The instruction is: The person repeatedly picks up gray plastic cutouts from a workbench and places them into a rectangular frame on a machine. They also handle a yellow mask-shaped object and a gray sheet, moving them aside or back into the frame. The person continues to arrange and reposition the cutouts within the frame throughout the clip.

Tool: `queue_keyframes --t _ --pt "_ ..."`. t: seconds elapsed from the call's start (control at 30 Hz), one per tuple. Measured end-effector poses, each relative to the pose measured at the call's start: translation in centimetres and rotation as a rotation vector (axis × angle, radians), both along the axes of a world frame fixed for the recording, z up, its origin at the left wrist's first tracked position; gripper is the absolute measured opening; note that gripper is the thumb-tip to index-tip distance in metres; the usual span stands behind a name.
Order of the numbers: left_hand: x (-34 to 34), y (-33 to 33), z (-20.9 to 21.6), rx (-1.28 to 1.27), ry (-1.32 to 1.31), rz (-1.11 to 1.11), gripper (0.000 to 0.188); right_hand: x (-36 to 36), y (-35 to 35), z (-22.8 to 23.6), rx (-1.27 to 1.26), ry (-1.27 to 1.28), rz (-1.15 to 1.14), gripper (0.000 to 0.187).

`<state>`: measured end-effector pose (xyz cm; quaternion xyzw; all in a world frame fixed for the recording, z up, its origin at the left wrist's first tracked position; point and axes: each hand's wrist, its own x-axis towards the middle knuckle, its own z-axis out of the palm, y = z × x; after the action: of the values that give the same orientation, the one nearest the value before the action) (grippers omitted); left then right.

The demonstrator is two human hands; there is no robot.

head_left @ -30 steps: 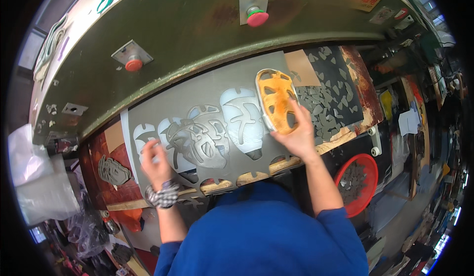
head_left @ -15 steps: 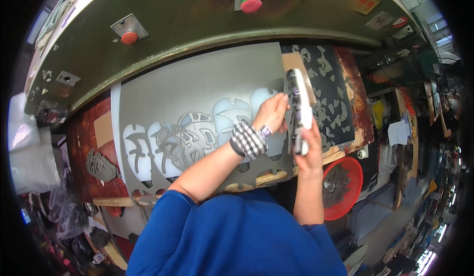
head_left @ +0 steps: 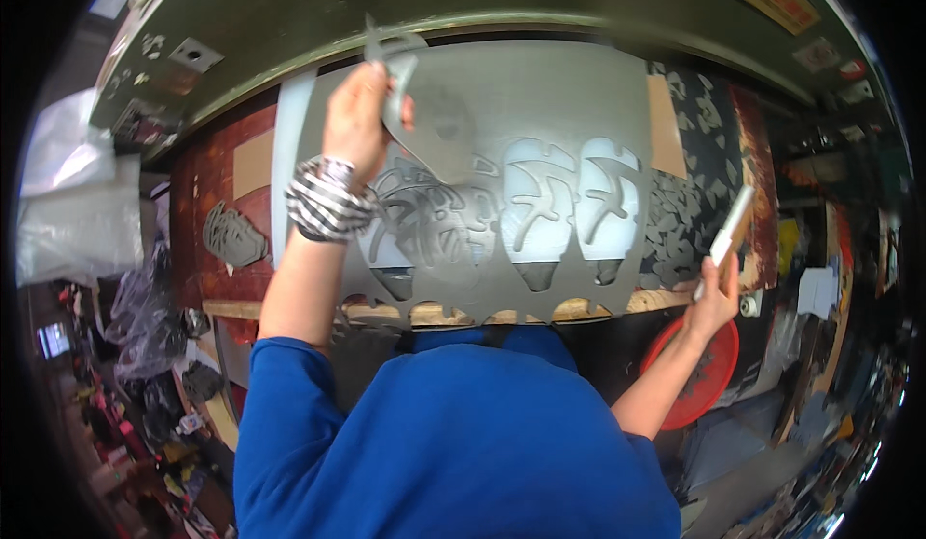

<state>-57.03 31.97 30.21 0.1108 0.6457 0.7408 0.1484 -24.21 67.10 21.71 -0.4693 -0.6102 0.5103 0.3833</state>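
Over the left part of the grey sheet [head_left: 559, 76], my left hand [head_left: 355, 119] is closed on a thin grey cut-out piece [head_left: 434, 143], blurred by motion. Beneath it lies a loose heap of similar slotted cut-outs [head_left: 439, 216]. Sole-shaped openings in the sheet show a pale board [head_left: 540, 206], with curved grey strips left inside. Off the sheet's right side, my right hand [head_left: 714, 298] grips a white-edged cutting die [head_left: 730, 228], seen nearly edge-on.
The green machine beam [head_left: 463, 8] spans the far side. A stack of grey cut-outs [head_left: 233, 235] sits at left. Grey scraps [head_left: 680, 211] cover a black mat at right, beside brown cardboard [head_left: 666, 124]. A red basin [head_left: 704, 385] of scraps stands below the bench's right end.
My hands have parted. The left has swung far left, carrying a grey cut-out away from the die; the right has moved right with the die. The view has shifted too.
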Motion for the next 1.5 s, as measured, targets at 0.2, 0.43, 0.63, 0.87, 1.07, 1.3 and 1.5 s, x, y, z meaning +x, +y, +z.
queue_keyframes --t 0.2,0.43,0.63,0.87,1.07,1.3,1.5 --pt "8.7 -2.9 -5.6 -0.115 -0.396 0.019 0.029 1.1 3.9 -1.4 0.371 -0.548 0.125 0.062" --pt "14.0 -6.6 -5.5 -0.719 -0.226 0.048 0.031 -1.0 -0.8 -1.1 0.889 -0.784 0.154 0.053" --pt "15.6 -7.4 -0.9 -1.274 0.408 -0.154 0.051 -4.6 -13.8 2.4 0.362 -0.207 0.835 0.014" --pt "12.8 -5.1 -5.5 -0.906 1.093 -0.658 0.053 -5.4 -19.4 3.5 0.369 -0.193 1.172 0.027" --pt "6.7 -2.2 -1.5 -0.431 0.331 -0.189 0.021 -3.3 -20.9 4.4 -0.027 -0.305 1.265 0.035" --pt "-0.1 -2.2 3.6 -0.198 0.874 -0.13 0.029 -2.7 -24.0 3.2 -0.687 -0.087 0.888 0.042" --pt "7.8 -1.2 -4.4 -0.116 1.397 -0.974 0.045 -3.7 -25.6 2.1 -0.958 0.197 0.605 0.043"
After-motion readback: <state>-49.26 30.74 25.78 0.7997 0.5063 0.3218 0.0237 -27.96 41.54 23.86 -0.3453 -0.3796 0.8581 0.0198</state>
